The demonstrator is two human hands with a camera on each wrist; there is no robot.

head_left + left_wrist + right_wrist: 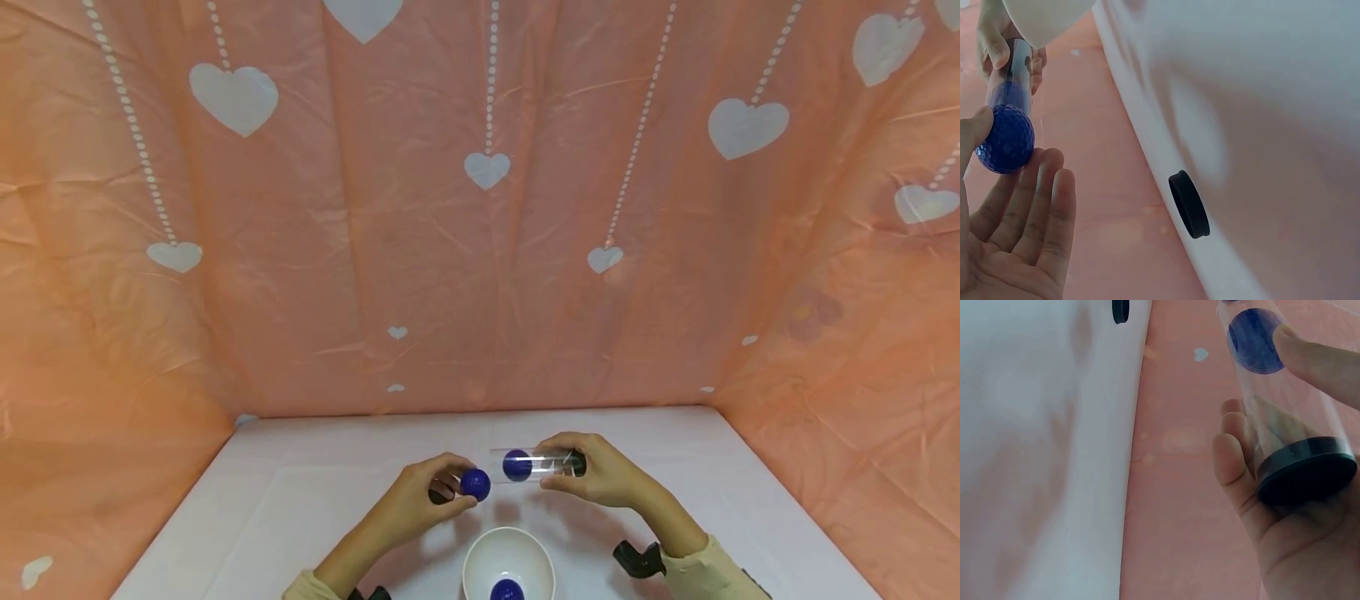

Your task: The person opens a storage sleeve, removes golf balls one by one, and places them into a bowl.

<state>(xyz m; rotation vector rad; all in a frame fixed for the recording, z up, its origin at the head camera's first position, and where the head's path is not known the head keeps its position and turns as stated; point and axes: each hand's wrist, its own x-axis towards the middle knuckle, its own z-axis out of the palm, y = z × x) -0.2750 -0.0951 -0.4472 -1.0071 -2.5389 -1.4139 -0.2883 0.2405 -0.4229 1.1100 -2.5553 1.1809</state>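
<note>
A blue dimpled ball (476, 484), like a golf ball, is pinched between the thumb and fingers of my left hand (416, 500). My right hand (611, 473) grips a clear tube (540, 465) lying nearly level, its uncapped end towards that ball. Inside the tube is another blue ball (517, 465), away from the black end cap (1307, 478), which sits against the right palm. The ball in my left hand is just short of the tube's mouth. A loose black cap (1189, 205) rests on the table beyond my left hand, partly hidden by it in the head view.
A white bowl (474, 560) with a blue ball (507, 590) in it stands on the white table (300, 483), nearer to me than both hands. Orange sheeting (450, 275) with pale hearts surrounds the table. Dark wrist-worn gear (637, 559) shows by the right forearm.
</note>
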